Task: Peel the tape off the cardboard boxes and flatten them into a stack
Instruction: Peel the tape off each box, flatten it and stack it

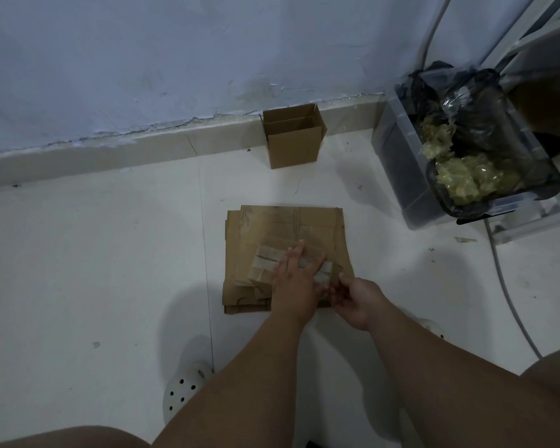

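Head view: your left hand [293, 279] is flat, fingers spread, pressing a small taped box [285, 265] down onto the stack [272, 227] of flattened cardboard on the floor [94, 253]. Your right hand [353, 300] is at the box's near-right end, fingers curled and pinched at the tape [324, 274] there. I can't tell whether it actually has the tape edge or only the cardboard.

Risks from here:
- If you pull the tape fast or at a steep angle, I'd expect it to tear off short or lift the paper face with it.
- Your left palm covers part of the strip. Peel toward it and the tape should stall under the hand.
- The stack is loose and its edges are uneven. A sideways pull could slide the top sheets or drag the whole stack.
- The box isn't fully flat under the hand. Let go and it may spring up.

Containers:
- An open box [293, 137] stands upright at the far wall [175, 59], flaps up. What shows of the inside looks empty, and it's not yet flattened.
- A clear bin [398, 176] sits far right with a black bag liner [485, 101]. It holds yellowish wads [466, 179], likely balled tape. It's well apart from your hands, so a tossed strip may miss it or stick to your fingers.
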The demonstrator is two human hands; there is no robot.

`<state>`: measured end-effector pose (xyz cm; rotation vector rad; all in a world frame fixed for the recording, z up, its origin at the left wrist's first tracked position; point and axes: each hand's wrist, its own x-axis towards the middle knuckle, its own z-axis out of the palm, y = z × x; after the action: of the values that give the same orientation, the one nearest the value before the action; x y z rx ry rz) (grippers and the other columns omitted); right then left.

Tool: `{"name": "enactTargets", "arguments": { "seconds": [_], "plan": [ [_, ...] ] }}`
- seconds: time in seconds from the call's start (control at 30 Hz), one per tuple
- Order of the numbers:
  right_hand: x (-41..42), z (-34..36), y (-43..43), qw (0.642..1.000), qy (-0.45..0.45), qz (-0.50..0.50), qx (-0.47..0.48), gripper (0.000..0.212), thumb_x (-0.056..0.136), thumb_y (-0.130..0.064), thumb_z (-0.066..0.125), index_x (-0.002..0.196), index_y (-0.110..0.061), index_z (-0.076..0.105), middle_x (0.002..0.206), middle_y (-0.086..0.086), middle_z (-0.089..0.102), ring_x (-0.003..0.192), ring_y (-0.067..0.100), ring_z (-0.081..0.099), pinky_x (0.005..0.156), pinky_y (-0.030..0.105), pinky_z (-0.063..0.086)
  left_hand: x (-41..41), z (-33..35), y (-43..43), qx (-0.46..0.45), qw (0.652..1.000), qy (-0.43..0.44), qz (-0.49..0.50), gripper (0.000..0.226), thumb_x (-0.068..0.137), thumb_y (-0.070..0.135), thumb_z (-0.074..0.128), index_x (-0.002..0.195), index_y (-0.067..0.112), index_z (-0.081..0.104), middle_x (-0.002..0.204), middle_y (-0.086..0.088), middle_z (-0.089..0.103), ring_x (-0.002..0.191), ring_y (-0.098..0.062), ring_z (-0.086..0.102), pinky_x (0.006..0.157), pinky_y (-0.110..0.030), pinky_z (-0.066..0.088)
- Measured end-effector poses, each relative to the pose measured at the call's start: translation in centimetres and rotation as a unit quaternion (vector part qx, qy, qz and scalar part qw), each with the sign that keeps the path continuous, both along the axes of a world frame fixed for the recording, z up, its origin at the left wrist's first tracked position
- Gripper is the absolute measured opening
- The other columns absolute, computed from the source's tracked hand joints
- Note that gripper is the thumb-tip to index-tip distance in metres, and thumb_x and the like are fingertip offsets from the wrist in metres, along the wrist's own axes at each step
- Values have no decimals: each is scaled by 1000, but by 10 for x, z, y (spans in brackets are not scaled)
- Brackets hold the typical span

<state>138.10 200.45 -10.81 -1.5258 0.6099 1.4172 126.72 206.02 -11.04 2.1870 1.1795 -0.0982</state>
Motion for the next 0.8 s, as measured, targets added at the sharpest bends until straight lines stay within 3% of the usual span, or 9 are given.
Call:
{"name": "enactTargets", "arguments": {
  "seconds": [0.1, 0.23, 0.4, 0.7, 0.8],
  "plan": [
    [-1, 2, 1, 1000, 1, 21, -10, 17, 97, -13, 52, 84, -5, 58, 76, 9, 60, 68, 18, 56, 59, 26, 47, 0, 1, 2, -5, 1000, -9, 5, 61, 90, 34, 58, 145, 38, 31, 160, 1, 3, 146, -20, 1, 118, -37, 3],
    [-5, 0, -2, 1000, 7, -12, -18, 15, 95, -10, 54, 83, -3, 59, 75, 10, 59, 65, 17, 55, 43, 18, 50, -1, 0, 1, -3, 1000, -17, 9, 61, 89, 35, 59, 144, 37, 33, 160, 1, 5, 146, -20, 3, 117, -36, 2],
    [-3, 0, 1, 1000, 20, -9, -17, 12, 92, -7, 58, 81, -2, 58, 71, 8, 55, 63, 14, 51, 41, 15, 48, 0, 0, 1, -1, 1000, -23, 11, 61, 89, 31, 60, 144, 36, 35, 159, 0, 6, 146, -20, 4, 117, -36, 3],
    [0, 1, 10, 998, 24, 34, -52, 18, 95, 2, 47, 79, -2, 53, 68, 9, 51, 59, 13, 47, 35, 14, 43, 0, -1, 2, -2, 1000, -23, 12, 61, 88, 32, 61, 144, 36, 35, 159, -1, 7, 145, -21, 5, 118, -37, 5],
    [2, 1, 16, 996, 34, 52, -59, 22, 96, 4, 38, 80, -4, 52, 69, 8, 48, 57, 12, 43, 43, 18, 40, 1, -1, 2, 1, 1000, -19, 10, 62, 89, 32, 61, 144, 36, 35, 159, -1, 7, 145, -22, 5, 118, -37, 6]
  ]
}}
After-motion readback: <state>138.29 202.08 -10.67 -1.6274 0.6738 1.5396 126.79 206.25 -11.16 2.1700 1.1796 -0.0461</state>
